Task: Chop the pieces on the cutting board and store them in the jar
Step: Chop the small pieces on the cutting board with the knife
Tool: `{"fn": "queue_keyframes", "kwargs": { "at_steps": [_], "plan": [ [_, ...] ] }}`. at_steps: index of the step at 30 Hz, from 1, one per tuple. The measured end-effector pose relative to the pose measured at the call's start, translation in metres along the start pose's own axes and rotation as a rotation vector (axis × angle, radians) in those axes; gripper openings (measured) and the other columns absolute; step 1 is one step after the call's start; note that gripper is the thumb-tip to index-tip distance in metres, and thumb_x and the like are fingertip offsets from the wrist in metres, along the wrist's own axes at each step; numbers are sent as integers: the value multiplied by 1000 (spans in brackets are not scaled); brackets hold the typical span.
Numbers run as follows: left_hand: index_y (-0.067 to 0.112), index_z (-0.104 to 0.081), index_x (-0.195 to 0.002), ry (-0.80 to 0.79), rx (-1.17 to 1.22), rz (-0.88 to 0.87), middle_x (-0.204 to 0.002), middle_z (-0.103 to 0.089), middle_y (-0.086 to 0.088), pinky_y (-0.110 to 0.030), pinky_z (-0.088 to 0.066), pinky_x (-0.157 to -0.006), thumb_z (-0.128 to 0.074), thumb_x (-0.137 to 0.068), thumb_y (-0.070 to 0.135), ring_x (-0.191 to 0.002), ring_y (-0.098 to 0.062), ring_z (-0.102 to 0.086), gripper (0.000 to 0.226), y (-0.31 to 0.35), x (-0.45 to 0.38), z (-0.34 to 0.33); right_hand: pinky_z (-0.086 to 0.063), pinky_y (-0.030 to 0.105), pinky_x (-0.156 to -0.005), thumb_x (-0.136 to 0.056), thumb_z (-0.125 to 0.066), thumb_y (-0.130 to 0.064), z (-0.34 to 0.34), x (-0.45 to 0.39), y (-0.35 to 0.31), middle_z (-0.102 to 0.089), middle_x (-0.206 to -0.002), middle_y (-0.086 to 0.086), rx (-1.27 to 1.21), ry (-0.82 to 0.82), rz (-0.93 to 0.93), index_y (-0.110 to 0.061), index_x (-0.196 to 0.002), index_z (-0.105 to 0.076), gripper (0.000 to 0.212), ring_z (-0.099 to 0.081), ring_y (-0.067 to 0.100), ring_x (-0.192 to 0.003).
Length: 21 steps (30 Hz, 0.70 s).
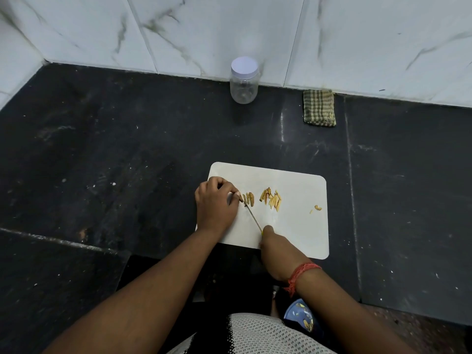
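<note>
A: How should this cut go?

B: The right hand (pixel 270 241) is wrapped round the handle of the knife (pixel 252 217), blade angled up toward the left hand (pixel 217 200). The left hand's fingers are curled and pinching the uncut end of a piece at the left of the cutting board (pixel 301 226). I'd keep those fingertips tucked back from the edge, since the blade tip sits right beside them, and take thin, even slices.

A: And the pieces themselves?

B: Thin yellowish-tan slivers (pixel 271 199), lying in a loose row across the middle of the board, with a few just beside the left hand and a couple of stray bits (pixel 317 207) near the right edge. They look light and dry, so they'd probably scatter if swept carelessly.

A: Where's the jar?

B: The jar (pixel 244 81) stands well apart at the back of the dark bench (pixel 127 149), against the wall, lid on and apparently empty. A folded cloth (pixel 319 107) lies to its right.
</note>
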<state>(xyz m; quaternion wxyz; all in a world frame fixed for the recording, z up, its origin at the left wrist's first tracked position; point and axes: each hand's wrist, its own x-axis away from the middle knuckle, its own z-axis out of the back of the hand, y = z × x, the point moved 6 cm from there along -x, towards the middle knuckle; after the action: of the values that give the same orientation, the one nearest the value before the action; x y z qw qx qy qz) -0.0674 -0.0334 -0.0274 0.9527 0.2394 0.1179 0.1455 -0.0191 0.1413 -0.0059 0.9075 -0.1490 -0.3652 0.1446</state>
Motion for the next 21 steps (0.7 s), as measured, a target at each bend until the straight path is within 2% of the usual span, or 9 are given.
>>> {"fn": "queue_keyframes", "kwargs": {
  "at_steps": [4,8,10,14,17,21],
  "plan": [
    [26,-68,-87,-5,17,-7,-106,-53,5,-41,-34,-99,-69,-86,28,-104,-22,-46,3,0,1,0,-33,28,-63,-100,-39,-6,3,4,3,-45,-73,-4,-103,52,41,-9,-101,-35,5,-47,16,-67],
    [27,-69,-91,-23,13,-1,-108,-52,7,-38,-32,-102,-67,-88,31,-105,-19,-44,5,-2,0,-1,-33,27,-60,-103,-38,-17,5,8,4,-47,-74,-1,-263,104,33,-9,-97,-37,10,-48,18,-67],
    [27,-69,-91,-19,7,-6,-108,-52,6,-38,-32,-101,-66,-88,32,-105,-19,-44,6,-3,0,-1,-36,26,-53,-104,-37,-20,5,8,5,-51,-78,5,-327,96,6,-8,-98,-39,13,-51,20,-65],
    [27,-69,-95,-23,-10,-9,-109,-51,7,-38,-33,-103,-64,-91,33,-106,-18,-44,8,-2,0,-1,-37,24,-36,-104,-35,-29,10,6,3,-56,-82,15,-445,83,-49,-12,-100,-39,18,-48,24,-44],
    [27,-68,-95,-23,-1,-3,-110,-52,6,-39,-33,-103,-63,-92,32,-106,-18,-44,9,-2,1,-1,-35,22,-33,-104,-35,-31,13,4,1,-55,-79,14,-443,78,-53,-12,-100,-38,19,-45,21,-37],
    [27,-68,-94,-18,15,-5,-110,-52,6,-38,-32,-102,-64,-90,32,-107,-19,-44,8,-2,1,-1,-35,23,-36,-104,-35,-30,16,0,-6,-53,-77,13,-394,65,-21,-10,-100,-38,21,-44,21,-39]
  ]
}}
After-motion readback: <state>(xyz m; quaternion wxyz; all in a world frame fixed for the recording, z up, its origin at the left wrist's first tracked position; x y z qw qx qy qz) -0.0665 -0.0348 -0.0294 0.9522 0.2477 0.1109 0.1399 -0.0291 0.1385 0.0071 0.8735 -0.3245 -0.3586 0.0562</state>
